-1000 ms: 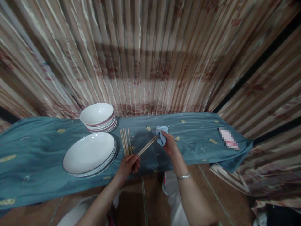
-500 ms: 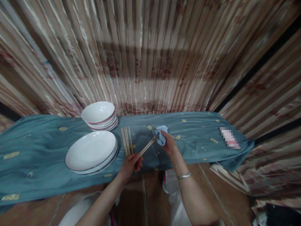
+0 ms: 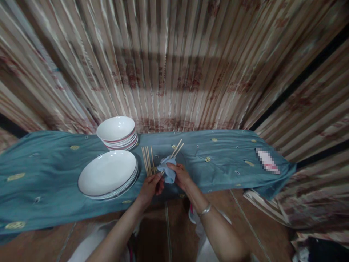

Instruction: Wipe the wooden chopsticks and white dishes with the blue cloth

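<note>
My left hand [image 3: 151, 187] pinches the near ends of a pair of wooden chopsticks [image 3: 177, 150], which slant up and away to the right. Wrapped around their lower part is a light blue cloth [image 3: 168, 170], gripped by my right hand [image 3: 180, 175], close beside the left. The far tips of the pair stick out past the cloth. Several more chopsticks [image 3: 147, 160] lie side by side on the table just beyond my left hand, their near ends partly hidden by it.
Left of the chopsticks stands a stack of white oval plates [image 3: 109, 173], with a stack of white bowls [image 3: 116, 129] behind it. A patterned teal cloth [image 3: 54, 189] covers the table. A blurred pinkish item [image 3: 267, 160] lies at the right end. Curtains [image 3: 163, 72] hang behind.
My right hand and the blue cloth have slid along the chopsticks toward my left hand, baring the far tips. My left hand stays nearly where it was.
</note>
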The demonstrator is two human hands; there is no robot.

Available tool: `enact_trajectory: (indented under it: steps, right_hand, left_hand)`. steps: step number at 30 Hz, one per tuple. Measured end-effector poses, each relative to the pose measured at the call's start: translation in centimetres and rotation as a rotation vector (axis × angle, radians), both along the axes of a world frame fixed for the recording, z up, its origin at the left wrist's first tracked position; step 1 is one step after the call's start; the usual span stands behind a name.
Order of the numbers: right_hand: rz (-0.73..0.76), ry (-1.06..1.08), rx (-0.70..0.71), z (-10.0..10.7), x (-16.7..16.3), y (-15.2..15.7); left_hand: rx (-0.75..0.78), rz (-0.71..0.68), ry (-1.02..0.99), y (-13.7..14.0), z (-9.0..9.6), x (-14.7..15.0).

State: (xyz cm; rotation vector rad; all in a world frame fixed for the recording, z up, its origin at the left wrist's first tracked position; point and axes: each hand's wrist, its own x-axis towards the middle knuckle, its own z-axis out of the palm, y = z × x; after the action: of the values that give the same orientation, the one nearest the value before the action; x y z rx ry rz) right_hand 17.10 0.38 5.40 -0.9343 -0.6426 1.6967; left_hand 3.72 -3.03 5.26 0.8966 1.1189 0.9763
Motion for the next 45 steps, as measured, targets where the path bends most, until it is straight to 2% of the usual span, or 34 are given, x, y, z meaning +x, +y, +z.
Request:
enact_trajectory:
  steps: [4, 9, 19, 27, 34, 45]
  right_hand:
    - [0.030, -0.017, 0.000, -0.5, -0.7, -0.2]
    - [-0.001, -0.012, 0.013, -0.2, 0.1, 0.3]
    - [-0.221, 0.018, 0.023, 0.8, 4.5, 2.8]
    - [-0.369, 0.084, -0.015, 1.3, 6.8, 3.1]
    - [-0.303, 0.019, -0.002, 0.8, 5.9, 2.9]
    - [-0.056, -0.053, 0.022, -0.1, 0.5, 0.5]
  left_hand:
    - [0.005, 0.012, 0.011, 0.1, 0.0, -0.1]
    - [0.010, -0.026, 0.019, -0.1, 0.3, 0.0]
    - [-0.019, -0.108, 0.043, -1.2, 0.4, 0.5]
    - [-0.029, -0.175, 0.070, -1.6, 0.5, 0.7]
    - [-0.002, -0.143, 0.073, -0.7, 0.1, 0.9]
    - [0.045, -0.069, 0.051, 1.3, 0.2, 1.6]
